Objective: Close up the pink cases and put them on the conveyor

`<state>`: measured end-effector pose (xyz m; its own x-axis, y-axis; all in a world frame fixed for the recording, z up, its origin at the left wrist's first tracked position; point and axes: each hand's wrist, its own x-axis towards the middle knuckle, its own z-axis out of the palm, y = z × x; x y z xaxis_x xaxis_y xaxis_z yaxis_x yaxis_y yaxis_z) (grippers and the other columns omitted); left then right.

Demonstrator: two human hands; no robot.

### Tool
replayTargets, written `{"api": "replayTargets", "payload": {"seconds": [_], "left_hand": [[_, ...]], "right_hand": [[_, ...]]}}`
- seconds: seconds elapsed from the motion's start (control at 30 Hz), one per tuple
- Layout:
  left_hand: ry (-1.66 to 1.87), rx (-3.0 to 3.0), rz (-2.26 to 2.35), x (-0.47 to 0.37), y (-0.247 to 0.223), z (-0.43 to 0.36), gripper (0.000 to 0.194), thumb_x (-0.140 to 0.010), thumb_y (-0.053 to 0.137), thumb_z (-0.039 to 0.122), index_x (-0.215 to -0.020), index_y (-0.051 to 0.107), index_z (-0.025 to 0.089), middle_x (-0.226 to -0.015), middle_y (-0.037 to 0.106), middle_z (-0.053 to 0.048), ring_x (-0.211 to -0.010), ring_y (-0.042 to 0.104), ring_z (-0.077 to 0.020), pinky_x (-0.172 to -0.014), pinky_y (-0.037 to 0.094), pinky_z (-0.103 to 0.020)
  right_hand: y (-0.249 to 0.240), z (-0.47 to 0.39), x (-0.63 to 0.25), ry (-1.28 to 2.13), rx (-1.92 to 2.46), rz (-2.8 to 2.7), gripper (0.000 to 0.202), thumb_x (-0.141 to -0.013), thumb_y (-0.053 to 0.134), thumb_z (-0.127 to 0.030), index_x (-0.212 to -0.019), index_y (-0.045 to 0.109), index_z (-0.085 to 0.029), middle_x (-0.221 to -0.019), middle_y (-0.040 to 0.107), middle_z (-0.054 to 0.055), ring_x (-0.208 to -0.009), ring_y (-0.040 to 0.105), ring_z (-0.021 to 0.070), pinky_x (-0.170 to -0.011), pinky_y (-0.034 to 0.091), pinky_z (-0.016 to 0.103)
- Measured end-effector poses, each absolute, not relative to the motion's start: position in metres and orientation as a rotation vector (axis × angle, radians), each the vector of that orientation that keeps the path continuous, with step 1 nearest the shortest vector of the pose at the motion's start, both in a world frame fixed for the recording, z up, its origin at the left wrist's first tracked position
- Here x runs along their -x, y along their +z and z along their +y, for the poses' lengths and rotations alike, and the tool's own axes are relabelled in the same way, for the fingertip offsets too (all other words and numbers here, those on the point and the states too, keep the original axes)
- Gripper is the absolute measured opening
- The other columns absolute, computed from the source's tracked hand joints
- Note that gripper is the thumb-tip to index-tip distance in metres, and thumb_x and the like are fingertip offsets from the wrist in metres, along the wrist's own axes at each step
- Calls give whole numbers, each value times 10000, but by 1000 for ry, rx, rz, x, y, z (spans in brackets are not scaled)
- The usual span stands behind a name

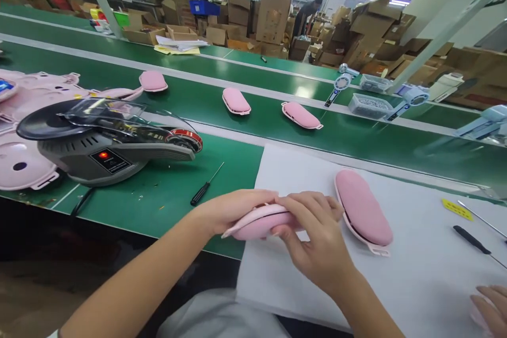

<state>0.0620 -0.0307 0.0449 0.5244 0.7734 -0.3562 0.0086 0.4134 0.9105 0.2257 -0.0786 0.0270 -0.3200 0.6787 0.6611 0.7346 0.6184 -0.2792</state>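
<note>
A pink shell (pixel 259 222) was gripped between both hands at the near edge of the white mat (pixel 415 274), its long axis running left–right. The left hand (pixel 227 211) was closed beneath it, the right hand (pixel 317 237) over it. A second pink shell (pixel 364 211) lay just right—nearer the right hand. No writing could be read.

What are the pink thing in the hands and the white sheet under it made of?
The pink shell, gripped between the left hand and right hand, looks like moulded plastic: smooth, matte, with a thin rim and a small tab. The white sheet looks like paper or thin foam; its flat, dull surface leaves that open.
</note>
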Motion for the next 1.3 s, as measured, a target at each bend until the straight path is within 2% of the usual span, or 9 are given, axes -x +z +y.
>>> {"api": "replayTargets", "payload": {"seconds": [0.1, 0.23, 0.43, 0.73, 0.87, 1.0, 1.13, 1.23, 1.3], "left_hand": [[523, -1329, 948, -51, 42, -36, 344, -916, 403, 402, -857, 681, 208, -909, 659, -8, -845, 579, -161, -746, 448, -241], [731, -1630, 989, -39, 25, -57, 257, -922, 461, 374, -1082, 622, 254, -1088, 634, -6, -1001, 570, -166, -862, 443, -249], [853, -1821, 1088, -30, -10, -79, 352, -940, 454, 282, -1285, 497, 233, -1292, 557, -47, -1177, 514, -170, -1000, 421, -275], [1331, -2001, 980, -37, -26, -72, 328, -868, 476, 104, -1175, 574, 164, -1074, 695, -91, -993, 657, -177, -855, 544, -291], [1364, -1979, 948, -41, -19, -64, 272, -864, 485, 88, -1089, 618, 165, -992, 721, -69, -918, 681, -161, -808, 556, -261], [1221, -1967, 946, -36, -16, -59, 237, -898, 488, 142, -1097, 614, 170, -994, 717, -41, -911, 674, -144, -799, 544, -234], [1124, -1970, 1010, -25, -18, -55, 238, -926, 468, 191, -1127, 593, 170, -1028, 697, -33, -930, 645, -130, -796, 524, -222], [1078, -2041, 1096, -22, -16, -56, 240, -934, 439, 183, -1125, 584, 166, -1016, 673, -35, -954, 601, -136, -801, 506, -237], [1092, -2159, 1197, -27, -13, -61, 261, -924, 422, 138, -1141, 565, 157, -1060, 652, -52, -1018, 559, -163, -891, 469, -296]], "right_hand": [[15, -84, -224, -51, 1227, -1959, 222, -962, 476, -372, -970, 632, -214, -877, 664, 19, -814, 580, 182, -782, 270, 363], [6, -92, -214, 0, 1306, -1863, 173, -944, 494, -274, -1028, 604, -169, -991, 648, 65, -936, 564, 206, -832, 323, 346], [3, -93, -199, 21, 1298, -1913, 203, -949, 489, -275, -1066, 629, -185, -996, 690, 32, -939, 584, 211, -834, 316, 344], [1, -89, -180, -159, 1382, -1827, 192, -874, 494, -116, -912, 673, -177, -866, 712, 32, -761, 598, 182, -729, 289, 370], [7, -84, -180, -116, 1424, -1857, 184, -886, 501, -124, -870, 660, -216, -821, 704, -10, -712, 579, 155, -711, 281, 368], [10, -81, -197, -113, 1456, -2055, 159, -918, 514, -267, -1021, 632, -295, -954, 697, 6, -855, 615, 209, -740, 354, 396], [7, -85, -228, -170, 1540, -2034, 361, -890, 553, -380, -1249, 530, -362, -1185, 625, 43, -1065, 579, 272, -827, 431, 450], [0, -92, -248, -47, 1637, -1974, 367, -902, 534, -385, -1267, 505, -411, -1152, 637, 30, -1036, 600, 267, -787, 495, 451], [-4, -97, -253, 55, 1670, -1932, 322, -911, 521, -378, -1230, 528, -425, -1101, 654, 22, -989, 620, 256, -732, 525, 432]]}}
